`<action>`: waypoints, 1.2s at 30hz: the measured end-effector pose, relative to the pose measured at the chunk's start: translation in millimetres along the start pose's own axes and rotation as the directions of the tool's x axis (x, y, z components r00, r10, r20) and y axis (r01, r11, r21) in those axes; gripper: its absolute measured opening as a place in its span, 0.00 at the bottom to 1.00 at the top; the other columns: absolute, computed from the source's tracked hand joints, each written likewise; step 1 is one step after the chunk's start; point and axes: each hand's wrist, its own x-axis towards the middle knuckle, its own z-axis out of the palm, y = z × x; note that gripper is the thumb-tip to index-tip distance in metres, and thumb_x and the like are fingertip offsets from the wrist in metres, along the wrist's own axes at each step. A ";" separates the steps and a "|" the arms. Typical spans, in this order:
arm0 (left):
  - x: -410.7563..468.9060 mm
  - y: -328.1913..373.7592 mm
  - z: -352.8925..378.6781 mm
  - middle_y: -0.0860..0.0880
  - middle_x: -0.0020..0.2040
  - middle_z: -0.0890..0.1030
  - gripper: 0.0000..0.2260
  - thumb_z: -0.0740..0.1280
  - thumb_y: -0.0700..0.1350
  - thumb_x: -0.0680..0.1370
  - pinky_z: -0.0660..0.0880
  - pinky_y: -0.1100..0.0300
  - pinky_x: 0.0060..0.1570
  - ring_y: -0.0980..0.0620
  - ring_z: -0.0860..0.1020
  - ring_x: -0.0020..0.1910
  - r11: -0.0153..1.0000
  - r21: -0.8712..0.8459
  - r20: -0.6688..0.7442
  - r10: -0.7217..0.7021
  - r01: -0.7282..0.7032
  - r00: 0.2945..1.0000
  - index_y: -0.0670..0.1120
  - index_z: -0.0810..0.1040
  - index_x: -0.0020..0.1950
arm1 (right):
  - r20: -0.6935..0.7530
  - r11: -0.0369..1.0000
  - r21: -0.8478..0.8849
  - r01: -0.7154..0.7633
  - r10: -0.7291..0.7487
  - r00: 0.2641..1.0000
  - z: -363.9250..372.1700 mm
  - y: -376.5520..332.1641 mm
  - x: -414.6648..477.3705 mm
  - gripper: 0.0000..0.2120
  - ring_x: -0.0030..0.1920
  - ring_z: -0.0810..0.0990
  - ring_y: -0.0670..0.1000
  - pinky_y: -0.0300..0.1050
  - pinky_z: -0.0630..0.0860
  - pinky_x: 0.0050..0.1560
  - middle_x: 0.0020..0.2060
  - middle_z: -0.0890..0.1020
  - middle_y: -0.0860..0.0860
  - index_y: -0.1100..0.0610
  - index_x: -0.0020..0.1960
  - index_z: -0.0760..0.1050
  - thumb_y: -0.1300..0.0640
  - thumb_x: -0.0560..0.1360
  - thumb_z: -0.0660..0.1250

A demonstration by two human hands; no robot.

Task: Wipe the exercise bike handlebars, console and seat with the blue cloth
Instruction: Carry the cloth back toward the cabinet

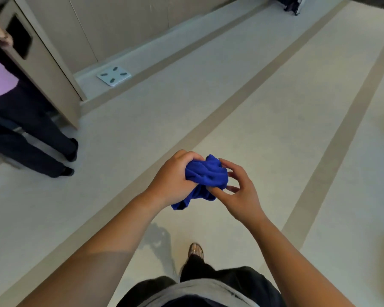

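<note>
Prepping only, as far as I can judge: no exercise bike anywhere in shot, so handlebars, console and seat all look untouched and the whole wipe is still to do

Blue cloth (205, 175) sits centre frame, bunched into a crumpled wad held in the air between both hands, above the pale floor (242, 96). A loose tail hangs off its lower left edge, just under the left wrist

Left hand (172, 180) is clenched on the left side of the wad, fingers curled round and buried in the fabric, knuckles up. That one is carrying the cloth

Right hand (239, 191) is on the right side, half open. Fingertips and thumb touch the cloth's right and lower edges, more a pinch or pluck than a grip, with a visible gap between palm and fabric. Reads like gathering or refolding the wad

Surroundings: a second person (20, 120) stands at left frame in dark trousers and a lilac top, beside a beige door (42, 69). A white bathroom scale (114, 75) lies on the floor at upper left centre, against the wall. Wearer's own foot (195, 250) shows at lower centre. Some dark object is clipped at the top right edge, too cropped to identify

Next need: get to the bike, then start on any of the three surfaces
</note>
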 end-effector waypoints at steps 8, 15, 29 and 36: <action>153.8 -31.1 -80.9 0.58 0.49 0.75 0.16 0.69 0.39 0.70 0.72 0.71 0.42 0.64 0.75 0.46 1.000 -0.006 -0.073 -0.007 0.007 0.997 0.61 0.77 0.48 | 0.014 1.000 0.003 0.024 -0.024 1.000 29.8 -18.7 179.5 0.11 0.49 0.77 0.43 0.36 0.77 0.40 0.48 0.79 0.47 0.53 0.49 0.75 0.62 0.70 0.72; 284.5 -86.8 -160.4 0.60 0.49 0.76 0.17 0.69 0.39 0.70 0.70 0.74 0.45 0.64 0.76 0.47 1.000 0.022 -0.050 0.016 -0.015 0.999 0.62 0.76 0.49 | 0.017 0.999 -0.019 0.044 -0.044 0.999 82.3 -27.9 335.3 0.10 0.43 0.77 0.43 0.35 0.75 0.37 0.40 0.79 0.43 0.52 0.43 0.74 0.65 0.70 0.71; 461.4 -157.1 -338.3 0.57 0.49 0.73 0.17 0.72 0.43 0.69 0.69 0.75 0.44 0.65 0.74 0.45 0.998 0.067 -0.130 0.005 0.004 0.991 0.62 0.75 0.50 | 0.051 0.992 -0.053 0.112 -0.110 0.993 193.7 -82.4 579.0 0.20 0.44 0.76 0.42 0.35 0.76 0.41 0.47 0.77 0.49 0.37 0.44 0.75 0.65 0.69 0.71; 502.4 -203.5 -384.3 0.58 0.56 0.73 0.21 0.72 0.44 0.70 0.71 0.73 0.45 0.65 0.74 0.49 0.994 0.001 -0.195 -0.108 0.111 0.975 0.60 0.72 0.59 | 0.144 0.996 0.043 0.072 -0.078 0.987 245.0 -87.5 661.4 0.13 0.45 0.78 0.47 0.31 0.73 0.39 0.45 0.82 0.47 0.53 0.49 0.77 0.69 0.71 0.65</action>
